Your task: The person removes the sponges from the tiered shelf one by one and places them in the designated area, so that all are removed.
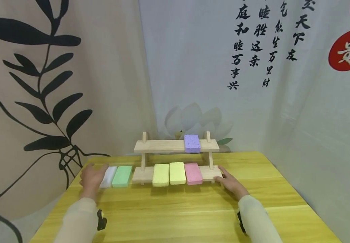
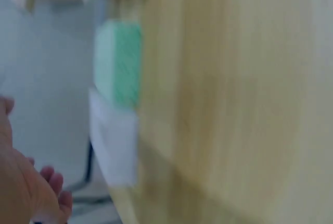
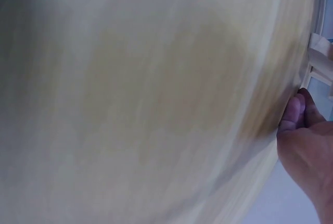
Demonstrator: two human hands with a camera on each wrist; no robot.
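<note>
My left hand (image 1: 92, 178) hovers at the left beside a white block (image 1: 108, 177), its fingers loosely bent and holding nothing. In the left wrist view the hand (image 2: 31, 193) is apart from that block. A green sponge-like block (image 1: 122, 176) lies right beside the white one. At the right end of a two-tier wooden shelf (image 1: 176, 145), my right hand (image 1: 231, 184) grips the lower board's end between thumb and fingers. Two yellow blocks, one at the left (image 1: 161, 174) and one at the right (image 1: 177, 173), and a pink block (image 1: 193, 173) lean on the lower tier. A purple block (image 1: 192, 143) sits on the upper tier.
The wooden table (image 1: 169, 212) reaches back to a printed curtain (image 1: 193, 67) with leaf drawings and writing. Its left and right edges run close outside the two arms. The left wrist view is blurred.
</note>
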